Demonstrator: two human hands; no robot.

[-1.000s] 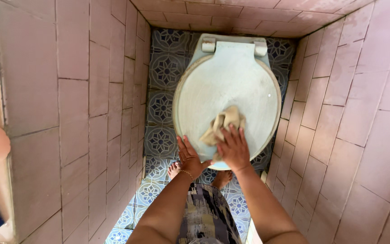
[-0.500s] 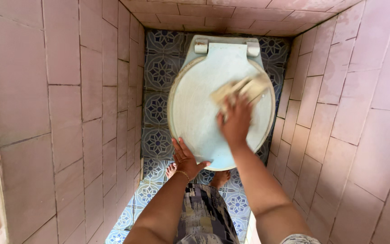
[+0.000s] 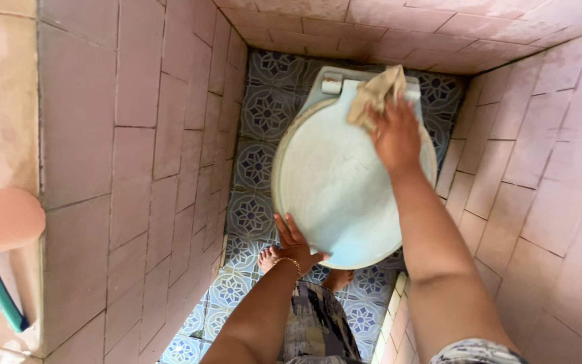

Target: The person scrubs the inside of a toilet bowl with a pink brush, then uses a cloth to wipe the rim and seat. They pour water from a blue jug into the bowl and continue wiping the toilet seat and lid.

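A pale blue toilet lid (image 3: 335, 178) lies closed in a narrow tiled stall. My right hand (image 3: 394, 133) presses a beige cloth (image 3: 376, 91) against the far end of the lid, near its hinges. My left hand (image 3: 294, 244) rests flat on the lid's near left rim, fingers spread, a thin gold bracelet at the wrist. My bare feet show just below the lid's front edge.
Pink tiled walls (image 3: 149, 135) close in on the left, back and right. The floor (image 3: 254, 162) has blue patterned tiles. At the far left, a pink rounded object (image 3: 1, 219) and a teal handle (image 3: 0, 296) sit by a ledge.
My right hand has swept the cloth from the lid's near edge up across it to the hinge end. My left hand has stayed on the near rim.
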